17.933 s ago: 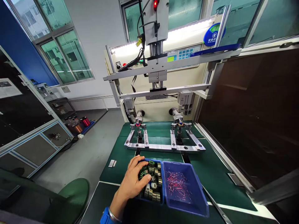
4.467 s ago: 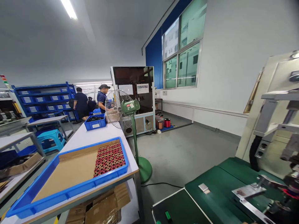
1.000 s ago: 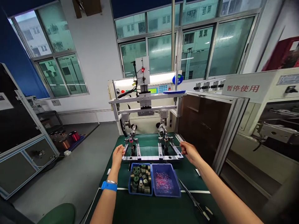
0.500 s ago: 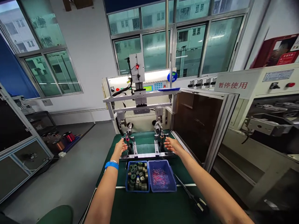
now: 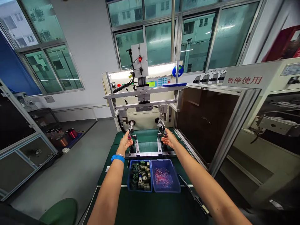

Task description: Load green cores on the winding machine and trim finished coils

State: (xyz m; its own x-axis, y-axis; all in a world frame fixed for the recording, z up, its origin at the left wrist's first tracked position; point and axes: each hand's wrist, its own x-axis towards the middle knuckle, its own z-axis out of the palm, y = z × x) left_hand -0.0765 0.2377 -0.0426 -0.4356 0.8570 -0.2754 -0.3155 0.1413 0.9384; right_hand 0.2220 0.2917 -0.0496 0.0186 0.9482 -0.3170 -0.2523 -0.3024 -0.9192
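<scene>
My left hand (image 5: 126, 143) reaches to the left spindle of a winding machine (image 5: 143, 90). Its thumb is raised beside a small core with red wire (image 5: 129, 137), and the other fingers are stretched out below it. At the right spindle, my right hand (image 5: 170, 139) has its fingers spread around a similar core (image 5: 165, 135); I cannot tell if they press on it. In front of the fixture stands a blue bin of stator cores (image 5: 128, 179), several greenish and a few with white parts. A second blue bin (image 5: 178, 187) beside it contains red and pinkish wire scraps.
Long dark-bladed scissors (image 5: 195, 197) lie on the green bench (image 5: 140, 207), right of the bins. A brown panel in a metal frame (image 5: 203, 125) borders the right side. Wire spools (image 5: 71, 133) stand on the floor at left, and a green stool (image 5: 59, 212) is lower left.
Both hands have moved in to the spindles, the left rightward and the right slightly left and up. The view has shifted a little. The bins stay in place on the bench.
</scene>
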